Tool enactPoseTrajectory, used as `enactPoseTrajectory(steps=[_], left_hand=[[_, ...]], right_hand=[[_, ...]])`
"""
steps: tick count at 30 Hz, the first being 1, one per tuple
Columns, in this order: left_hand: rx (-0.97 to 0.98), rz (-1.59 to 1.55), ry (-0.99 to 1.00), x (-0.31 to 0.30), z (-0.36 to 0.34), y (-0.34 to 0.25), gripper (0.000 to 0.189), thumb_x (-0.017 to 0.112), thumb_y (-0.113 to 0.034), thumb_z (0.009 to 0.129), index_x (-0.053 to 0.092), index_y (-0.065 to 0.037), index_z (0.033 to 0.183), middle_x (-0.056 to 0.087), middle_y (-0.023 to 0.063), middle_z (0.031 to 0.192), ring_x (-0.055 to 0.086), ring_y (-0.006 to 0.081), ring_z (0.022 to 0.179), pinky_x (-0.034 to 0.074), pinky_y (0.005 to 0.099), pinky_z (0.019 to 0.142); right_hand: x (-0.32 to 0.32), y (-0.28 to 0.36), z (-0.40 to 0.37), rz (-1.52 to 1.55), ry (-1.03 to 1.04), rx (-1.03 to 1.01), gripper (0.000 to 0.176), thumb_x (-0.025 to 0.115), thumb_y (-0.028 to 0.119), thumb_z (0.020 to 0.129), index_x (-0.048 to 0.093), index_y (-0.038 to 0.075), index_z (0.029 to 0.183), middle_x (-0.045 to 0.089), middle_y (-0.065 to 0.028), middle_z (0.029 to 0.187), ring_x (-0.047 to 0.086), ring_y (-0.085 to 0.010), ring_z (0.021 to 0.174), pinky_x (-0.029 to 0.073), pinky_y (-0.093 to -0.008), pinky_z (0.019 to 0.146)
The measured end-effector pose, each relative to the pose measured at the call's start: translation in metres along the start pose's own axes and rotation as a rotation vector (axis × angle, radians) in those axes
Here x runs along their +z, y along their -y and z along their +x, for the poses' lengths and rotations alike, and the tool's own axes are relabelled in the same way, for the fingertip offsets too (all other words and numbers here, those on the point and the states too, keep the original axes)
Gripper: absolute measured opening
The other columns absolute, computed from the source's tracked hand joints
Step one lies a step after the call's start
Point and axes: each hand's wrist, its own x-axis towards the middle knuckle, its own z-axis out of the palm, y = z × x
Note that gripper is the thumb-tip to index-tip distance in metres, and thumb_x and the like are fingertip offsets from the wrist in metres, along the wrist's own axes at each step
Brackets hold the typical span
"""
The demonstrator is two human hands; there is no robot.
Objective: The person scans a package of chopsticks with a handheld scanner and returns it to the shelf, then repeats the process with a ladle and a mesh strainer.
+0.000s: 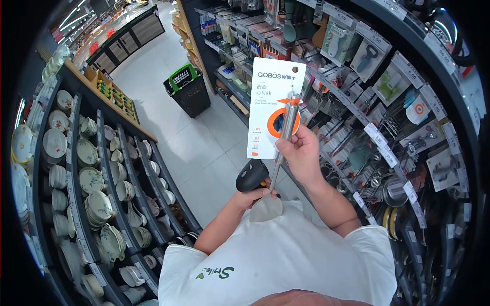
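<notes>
Right hand (300,153) pinches the metal turner's (289,120) handle, left hand (251,198) the barcode scanner (250,176); a loosened pinch could drop the turner.

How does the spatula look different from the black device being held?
The spatula is long, slim and silvery; the black device is chunky and rounded. The spatula bears a white card; the black device shows none. Both are in hand: the right hand holds the spatula, the left hand the black device.
</notes>
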Motion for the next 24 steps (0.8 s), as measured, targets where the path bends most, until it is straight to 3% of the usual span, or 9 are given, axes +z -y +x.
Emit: enactPoseTrajectory(steps=[6,8,9,17,20,22,24], left_hand=[[-0.010,0.038,-0.097,0.027,0.029,0.022,0.030,0.062,-0.002,0.080,0.050,-0.002,0.108,0.063,0.0173,0.091,0.063,0.0265,0.081,0.052,0.0393,0.075],[-0.034,0.072,-0.192,0.038,0.035,0.024,0.030,0.064,-0.003,0.079,0.050,-0.002,0.106,0.063,0.0165,0.088,0.062,0.0250,0.078,0.051,0.0377,0.072],[-0.027,0.081,-0.205,0.041,0.039,0.025,0.031,0.065,-0.002,0.078,0.050,-0.002,0.105,0.063,0.0161,0.088,0.061,0.0245,0.077,0.051,0.0369,0.071],[0.043,0.308,-0.374,0.078,0.063,0.022,0.029,0.065,0.003,0.078,0.052,-0.004,0.102,0.062,0.0107,0.085,0.061,0.0195,0.077,0.050,0.0311,0.066],[-0.010,0.509,-0.462,0.085,0.067,0.028,0.024,0.066,0.002,0.079,0.056,-0.003,0.101,0.062,0.0076,0.083,0.061,0.0155,0.077,0.050,0.0286,0.065],[0.069,0.904,-0.504,0.098,0.068,0.026,0.023,0.068,-0.001,0.079,0.059,0.000,0.100,0.064,0.0063,0.083,0.061,0.0126,0.076,0.049,0.0271,0.065],[0.146,1.023,-0.513,0.108,0.072,0.024,0.022,0.069,-0.001,0.079,0.060,0.000,0.099,0.065,0.0063,0.085,0.062,0.0122,0.075,0.050,0.0272,0.065]], right_hand=[[-0.046,0.022,-0.001,0.065,0.030,0.035,0.025,0.055,0.003,0.091,0.051,-0.001,0.115,0.062,-0.0033,0.095,0.059,-0.0054,0.075,0.048,-0.0204,0.065],[-0.061,0.016,-0.002,0.042,0.063,0.016,0.033,0.047,0.026,0.097,0.049,-0.001,0.116,0.062,-0.0073,0.096,0.063,-0.0120,0.076,0.055,-0.0282,0.063],[-0.068,0.013,-0.003,0.043,0.074,0.057,0.037,0.042,0.032,0.099,0.049,0.000,0.117,0.062,-0.0090,0.099,0.063,-0.0147,0.079,0.053,-0.0302,0.069],[-0.095,-0.013,-0.018,0.066,-0.041,0.241,0.030,0.042,0.027,0.099,0.051,0.001,0.111,0.063,-0.0083,0.097,0.063,-0.0124,0.075,0.048,-0.0254,0.069],[-0.101,-0.019,-0.018,0.105,-0.097,0.274,0.029,0.040,0.026,0.100,0.050,0.003,0.114,0.063,-0.0085,0.095,0.063,-0.0121,0.073,0.048,-0.0256,0.068],[-0.101,-0.022,-0.016,0.283,-0.189,0.276,0.029,0.039,0.027,0.101,0.048,0.006,0.118,0.063,-0.0087,0.094,0.062,-0.0118,0.071,0.048,-0.0262,0.067],[-0.100,-0.026,-0.011,0.371,-0.214,0.299,0.030,0.038,0.028,0.101,0.047,0.007,0.120,0.062,-0.0087,0.095,0.062,-0.0116,0.070,0.048,-0.0262,0.065]])
